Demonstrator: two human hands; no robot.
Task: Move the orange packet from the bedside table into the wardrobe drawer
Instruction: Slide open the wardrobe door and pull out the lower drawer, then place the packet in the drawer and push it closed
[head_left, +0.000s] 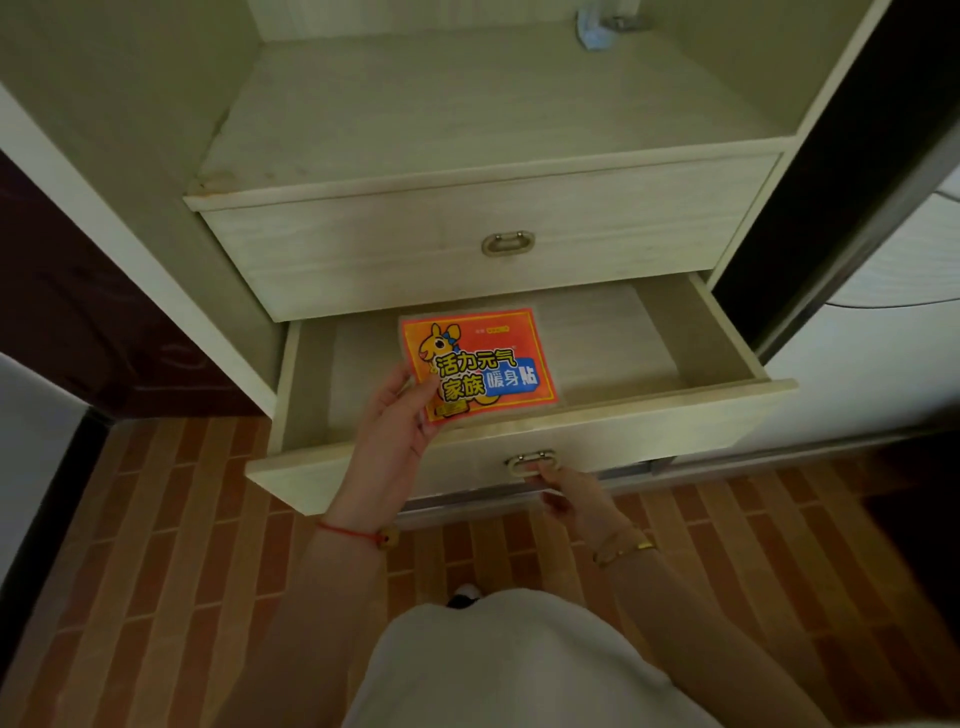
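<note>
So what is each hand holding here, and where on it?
Left hand pinches the orange packet by its lower-left corner, over the open drawer. Right hand fingers hook the drawer's handle.

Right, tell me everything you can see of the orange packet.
The orange packet is a flat, glossy rectangle, plastic by its look, with a clear sealed edge, a red border, a yellow cartoon animal, bold yellow Chinese characters and a blue label. It is held face up, slightly tilted, over the open lower drawer. The left hand pinches its lower left corner. Whether it touches the drawer's front edge cannot be told.
</note>
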